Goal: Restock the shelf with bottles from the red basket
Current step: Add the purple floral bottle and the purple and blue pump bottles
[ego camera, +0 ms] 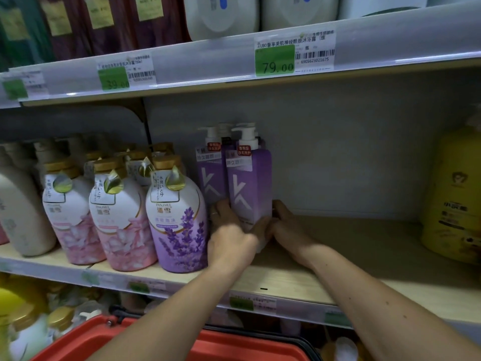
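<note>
Both hands, left hand [229, 230] and right hand [283, 225], are gripping the front purple bottle [250, 186] low down, just right of the lavender bottle [179, 220]; pushing unevenly is risking toppling the purple bottle behind [210, 175].

Two bare forearms with no sleeves, watch or wristband reach in from the lower edge, the left hand [230, 237] wearing a thin silver-coloured ring on one finger, the right hand [287, 226] ringless as far as shows, its forearm dotted with small dark moles.
</note>
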